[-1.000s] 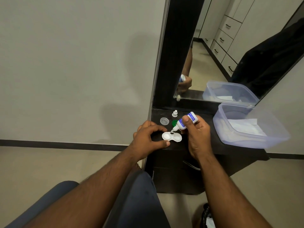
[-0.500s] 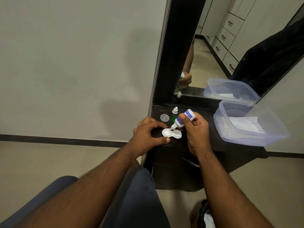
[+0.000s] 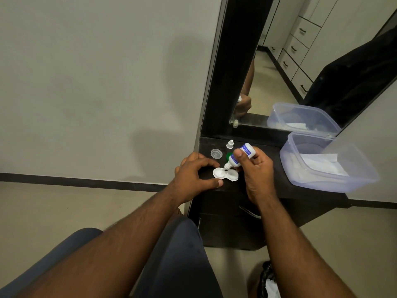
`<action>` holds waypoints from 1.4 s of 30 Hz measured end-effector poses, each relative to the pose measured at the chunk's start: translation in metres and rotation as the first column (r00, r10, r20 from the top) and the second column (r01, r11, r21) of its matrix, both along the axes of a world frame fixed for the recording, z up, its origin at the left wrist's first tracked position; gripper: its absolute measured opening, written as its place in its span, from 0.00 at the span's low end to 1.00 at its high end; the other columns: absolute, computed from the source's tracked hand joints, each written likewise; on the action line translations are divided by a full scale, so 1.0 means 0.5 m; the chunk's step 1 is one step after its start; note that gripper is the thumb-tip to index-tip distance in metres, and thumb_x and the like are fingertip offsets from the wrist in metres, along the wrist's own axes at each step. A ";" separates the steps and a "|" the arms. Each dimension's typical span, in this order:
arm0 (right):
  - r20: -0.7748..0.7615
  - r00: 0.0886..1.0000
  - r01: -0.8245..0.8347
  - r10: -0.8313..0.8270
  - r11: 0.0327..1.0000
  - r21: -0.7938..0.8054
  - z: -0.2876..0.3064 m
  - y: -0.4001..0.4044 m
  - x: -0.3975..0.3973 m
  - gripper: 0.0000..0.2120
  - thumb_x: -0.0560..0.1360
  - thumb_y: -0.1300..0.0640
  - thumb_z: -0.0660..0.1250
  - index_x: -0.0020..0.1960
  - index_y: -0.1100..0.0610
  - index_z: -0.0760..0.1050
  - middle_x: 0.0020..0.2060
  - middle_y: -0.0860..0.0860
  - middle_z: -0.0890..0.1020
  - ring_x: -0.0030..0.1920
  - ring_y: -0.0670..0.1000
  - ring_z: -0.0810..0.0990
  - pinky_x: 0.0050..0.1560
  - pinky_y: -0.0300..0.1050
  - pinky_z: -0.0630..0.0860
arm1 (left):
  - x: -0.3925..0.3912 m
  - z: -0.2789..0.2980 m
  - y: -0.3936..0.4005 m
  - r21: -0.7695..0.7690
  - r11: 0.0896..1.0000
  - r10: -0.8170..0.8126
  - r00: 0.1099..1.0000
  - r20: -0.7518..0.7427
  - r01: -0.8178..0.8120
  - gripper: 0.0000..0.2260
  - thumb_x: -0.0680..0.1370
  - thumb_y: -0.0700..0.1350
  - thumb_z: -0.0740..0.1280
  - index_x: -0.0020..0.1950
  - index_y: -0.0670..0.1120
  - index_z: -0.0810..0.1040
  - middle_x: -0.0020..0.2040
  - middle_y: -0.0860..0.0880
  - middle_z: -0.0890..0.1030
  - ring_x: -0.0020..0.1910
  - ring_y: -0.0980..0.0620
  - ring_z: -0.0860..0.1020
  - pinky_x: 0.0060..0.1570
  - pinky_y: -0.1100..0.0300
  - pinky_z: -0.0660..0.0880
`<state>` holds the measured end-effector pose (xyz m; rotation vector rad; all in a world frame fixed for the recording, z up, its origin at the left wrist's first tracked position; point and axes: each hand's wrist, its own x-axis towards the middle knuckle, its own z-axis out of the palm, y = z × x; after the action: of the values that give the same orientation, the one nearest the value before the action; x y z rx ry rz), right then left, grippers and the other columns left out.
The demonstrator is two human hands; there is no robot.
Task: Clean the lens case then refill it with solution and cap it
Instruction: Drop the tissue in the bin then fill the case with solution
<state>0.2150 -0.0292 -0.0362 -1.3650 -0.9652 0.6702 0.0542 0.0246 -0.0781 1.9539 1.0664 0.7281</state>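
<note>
My right hand grips the solution bottle, tipped nozzle-down over the lens case – my left hand pinches that case at the dresser's front-left corner – caps behind, tub right.

Case white. Bottle white, blue label with white print. Green cap behind bottle. Clear cap. Small white cap. Shelf black. Tub translucent bluish, white tissue inside. Wall grey-beige, dark skirting. Trousers dark blue-grey.
</note>
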 end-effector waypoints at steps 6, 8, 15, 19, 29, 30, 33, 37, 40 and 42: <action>-0.110 0.992 0.059 -0.054 0.997 0.041 0.007 0.000 -0.003 0.03 0.72 0.56 0.69 0.44 0.52 0.76 0.37 0.49 0.82 0.37 0.44 0.82 0.38 0.37 0.79 | 0.000 0.005 -0.006 0.022 1.000 0.018 1.000 -0.018 -0.017 0.17 0.67 0.59 0.75 0.54 0.64 0.78 0.51 0.62 0.71 0.56 0.57 0.69 0.60 0.46 0.67; -0.250 0.963 0.114 -0.098 0.992 0.053 0.011 0.001 0.001 0.08 0.71 0.50 0.69 0.44 0.54 0.76 0.37 0.51 0.81 0.36 0.47 0.79 0.35 0.40 0.76 | -0.001 0.010 -0.009 0.034 0.999 0.030 0.999 -0.020 -0.029 0.16 0.67 0.57 0.75 0.54 0.63 0.78 0.51 0.62 0.71 0.56 0.57 0.69 0.59 0.49 0.65; -0.272 0.956 0.113 -0.109 0.994 0.000 0.037 0.004 0.048 0.06 0.76 0.49 0.64 0.46 0.52 0.75 0.37 0.52 0.79 0.36 0.47 0.76 0.33 0.41 0.71 | -0.001 0.024 -0.019 0.096 0.995 0.040 0.996 -0.084 -0.031 0.18 0.68 0.58 0.74 0.56 0.61 0.79 0.54 0.60 0.72 0.58 0.59 0.66 0.54 0.56 0.57; -0.192 0.979 0.058 -0.069 0.996 -0.062 0.029 -0.003 0.059 0.07 0.76 0.50 0.64 0.46 0.53 0.75 0.37 0.54 0.79 0.36 0.50 0.76 0.31 0.41 0.71 | -0.002 0.030 -0.016 0.139 0.990 0.037 0.988 -0.150 -0.016 0.18 0.68 0.60 0.73 0.57 0.62 0.78 0.56 0.61 0.72 0.59 0.60 0.64 0.54 0.57 0.55; 0.009 1.000 0.022 -0.021 0.996 -0.090 0.014 -0.003 0.051 0.04 0.75 0.53 0.68 0.44 0.53 0.75 0.38 0.51 0.80 0.37 0.45 0.78 0.34 0.33 0.75 | 0.001 0.030 -0.015 0.152 0.988 0.052 0.984 -0.172 -0.025 0.19 0.69 0.60 0.73 0.58 0.62 0.78 0.56 0.61 0.71 0.61 0.58 0.65 0.55 0.55 0.56; 0.016 1.000 0.021 -0.019 0.996 -0.085 0.014 -0.003 0.051 0.04 0.75 0.53 0.68 0.44 0.53 0.75 0.38 0.51 0.80 0.37 0.45 0.78 0.33 0.33 0.75 | 0.001 0.030 -0.015 0.153 0.988 0.054 0.984 -0.170 -0.028 0.19 0.69 0.60 0.73 0.58 0.62 0.78 0.56 0.61 0.71 0.61 0.58 0.65 0.55 0.55 0.56; 0.035 0.999 0.016 -0.013 0.997 -0.079 0.014 -0.003 0.050 0.04 0.75 0.54 0.68 0.44 0.53 0.75 0.38 0.50 0.80 0.37 0.44 0.78 0.33 0.33 0.75 | 0.003 0.030 -0.017 0.151 0.988 0.057 0.985 -0.164 -0.032 0.18 0.69 0.59 0.73 0.58 0.62 0.78 0.57 0.60 0.72 0.61 0.57 0.65 0.55 0.55 0.56; 0.044 0.999 0.009 -0.005 0.998 -0.069 0.013 -0.005 0.049 0.03 0.75 0.54 0.68 0.44 0.52 0.75 0.39 0.50 0.80 0.37 0.43 0.79 0.34 0.31 0.75 | 0.003 0.029 -0.015 0.138 0.990 0.055 0.985 -0.163 -0.032 0.18 0.69 0.59 0.73 0.58 0.62 0.78 0.57 0.60 0.72 0.61 0.56 0.65 0.55 0.55 0.56; 0.043 0.999 0.004 -0.001 0.998 -0.059 0.012 -0.003 0.050 0.03 0.75 0.54 0.68 0.44 0.52 0.75 0.38 0.50 0.80 0.35 0.40 0.79 0.34 0.31 0.75 | 0.002 0.029 -0.014 0.112 0.993 0.053 0.987 -0.149 -0.037 0.18 0.68 0.59 0.73 0.57 0.63 0.78 0.56 0.60 0.72 0.61 0.57 0.65 0.55 0.54 0.56; 0.037 0.999 0.001 0.001 0.998 -0.059 0.011 -0.002 0.051 0.03 0.75 0.54 0.68 0.45 0.53 0.75 0.38 0.50 0.80 0.35 0.40 0.79 0.33 0.31 0.74 | 0.002 0.029 -0.013 0.107 0.994 0.054 0.987 -0.149 -0.038 0.18 0.68 0.59 0.74 0.57 0.63 0.78 0.56 0.60 0.72 0.61 0.57 0.65 0.55 0.55 0.56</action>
<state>0.2407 -0.0304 -0.0304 -1.4338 -0.9817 0.6801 0.0553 0.0179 -0.0634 2.1072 1.1893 0.6804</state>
